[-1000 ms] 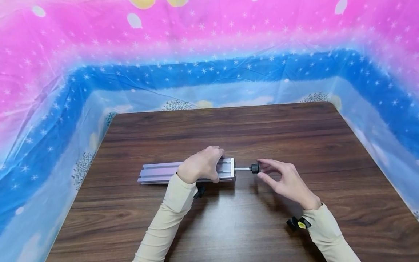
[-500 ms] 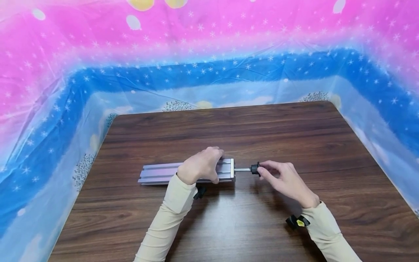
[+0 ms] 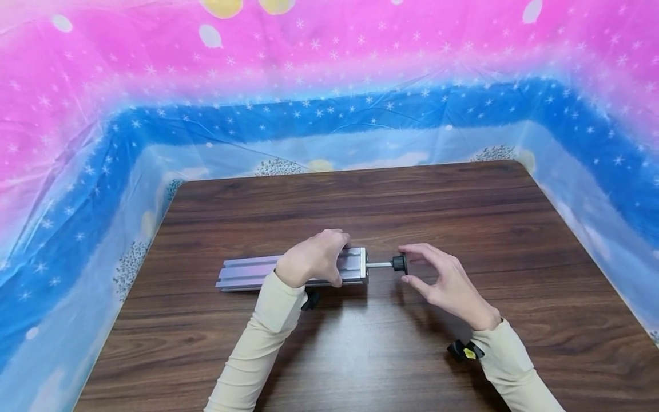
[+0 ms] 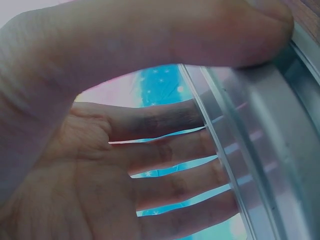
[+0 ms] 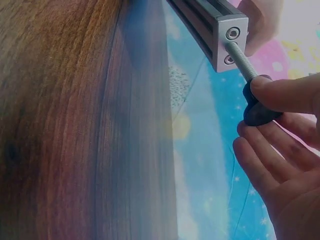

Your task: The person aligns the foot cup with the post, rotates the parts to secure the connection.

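A silver aluminium extrusion profile [image 3: 248, 271] lies lengthwise on the table. My left hand [image 3: 313, 258] grips it near its right end, thumb on the near side and fingers over the far side. A capped end plate [image 5: 239, 26] with two visible screws closes that end. From the plate a threaded rod [image 3: 379, 265] sticks out to the right, carrying a black levelling foot [image 3: 399, 263]. My right hand [image 3: 452, 284] holds the foot's rim between thumb and fingers. In the right wrist view the thumb tip lies on the black foot [image 5: 261, 114], with fingertips against its other side.
The brown wood-grain table [image 3: 360, 206] extends around the work, its back edge beyond the hands. A pink and blue patterned cloth [image 3: 329, 120] hangs behind and beside it. Black wrist devices [image 3: 465, 350] sit under the sleeves.
My right thumb and fingers closed in on the foot half a second ago and are now spread wider around its rim. The profile and both hands have shifted very slightly left.
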Demonstrator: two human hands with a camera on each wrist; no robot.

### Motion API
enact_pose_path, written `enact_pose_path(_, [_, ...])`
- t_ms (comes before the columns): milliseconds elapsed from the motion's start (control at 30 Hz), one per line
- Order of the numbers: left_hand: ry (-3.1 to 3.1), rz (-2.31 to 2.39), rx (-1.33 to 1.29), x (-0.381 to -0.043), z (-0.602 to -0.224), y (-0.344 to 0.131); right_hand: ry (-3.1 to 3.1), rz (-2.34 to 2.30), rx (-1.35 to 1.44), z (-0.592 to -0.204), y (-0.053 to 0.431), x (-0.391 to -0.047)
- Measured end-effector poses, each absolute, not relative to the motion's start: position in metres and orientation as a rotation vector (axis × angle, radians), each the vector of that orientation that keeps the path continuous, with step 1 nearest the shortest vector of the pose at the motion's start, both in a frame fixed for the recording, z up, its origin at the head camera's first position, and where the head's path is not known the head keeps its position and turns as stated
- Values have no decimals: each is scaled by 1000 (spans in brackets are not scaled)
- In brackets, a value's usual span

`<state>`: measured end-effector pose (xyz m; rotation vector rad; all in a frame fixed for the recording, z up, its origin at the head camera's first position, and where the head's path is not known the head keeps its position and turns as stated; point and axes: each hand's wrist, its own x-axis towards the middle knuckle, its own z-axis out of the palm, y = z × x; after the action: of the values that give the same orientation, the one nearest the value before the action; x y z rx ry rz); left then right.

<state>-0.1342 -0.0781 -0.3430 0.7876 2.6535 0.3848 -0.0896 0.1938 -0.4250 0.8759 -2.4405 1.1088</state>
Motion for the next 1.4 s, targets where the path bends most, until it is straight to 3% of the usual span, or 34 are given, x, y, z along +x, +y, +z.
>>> enact_pose_path(1067, [2650,351,773,-133,-342,-80,-2736,1269,574,-421,187,-95])
enact_pose_path(1233, [2646,353,770,-132,-343,-80,-2696,1275,569,-424,188,-92])
enact_pose_path(1400, [2647,364,782,-132,-343,-80,-2529,1312,732,-428,191,-87])
